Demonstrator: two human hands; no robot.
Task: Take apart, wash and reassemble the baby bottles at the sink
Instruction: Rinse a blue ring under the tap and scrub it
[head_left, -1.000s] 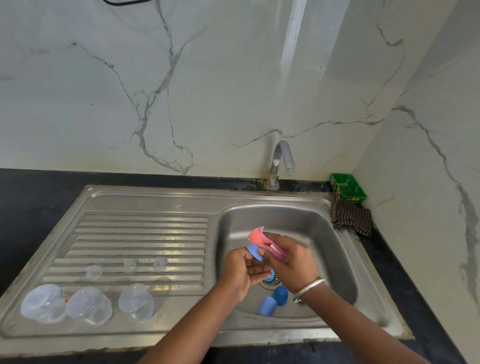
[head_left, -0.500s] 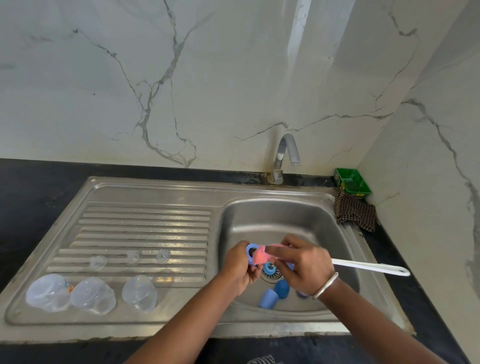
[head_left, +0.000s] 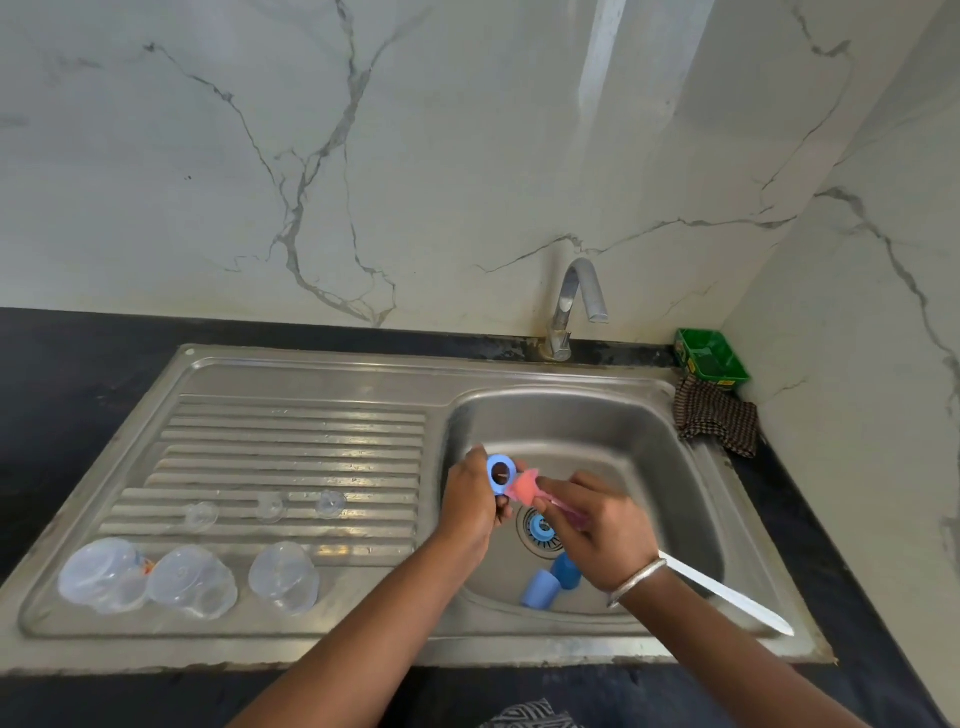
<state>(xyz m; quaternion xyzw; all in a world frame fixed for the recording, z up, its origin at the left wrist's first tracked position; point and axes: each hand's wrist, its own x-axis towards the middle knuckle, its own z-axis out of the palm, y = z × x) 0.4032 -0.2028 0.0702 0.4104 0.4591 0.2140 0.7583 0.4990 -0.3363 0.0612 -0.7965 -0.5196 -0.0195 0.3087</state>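
- Left hand (head_left: 467, 499) has its fingers clamped on a blue ring (head_left: 501, 472), the screw collar of a bottle, turned so its opening faces the camera, held above the basin.
- Right hand (head_left: 597, 525) has its fingers curled tight around the neck of a brush (head_left: 727, 597); its pink sponge head (head_left: 522, 486) is touching the rim of the ring, and the white handle runs out past the wrist over the sink's right edge.
- By the look of it, this is the scrubbing step, one collar at a time.
- Below the hands, another blue ring (head_left: 540, 529) lies on the drain, and two blue caps (head_left: 550, 582) lie on the basin floor; I'd judge these are waiting their turn, though whether they are washed I cannot tell.
- Out on the draining board (head_left: 291, 431), three clear bottles (head_left: 192, 579) lie in a row near the front edge, with three clear teats (head_left: 270, 506) on the ribs just behind them.
- So the taking apart looks done; the clear parts are set aside, perhaps clean already.
- Left to do: finish the blue parts, rinse, then screw everything back together.
- No water is visibly running from the tap (head_left: 571, 306).
- On the dark bench (head_left: 78, 374) at the far right corner sit a green tray (head_left: 709, 358) and a checked cloth (head_left: 717, 421).
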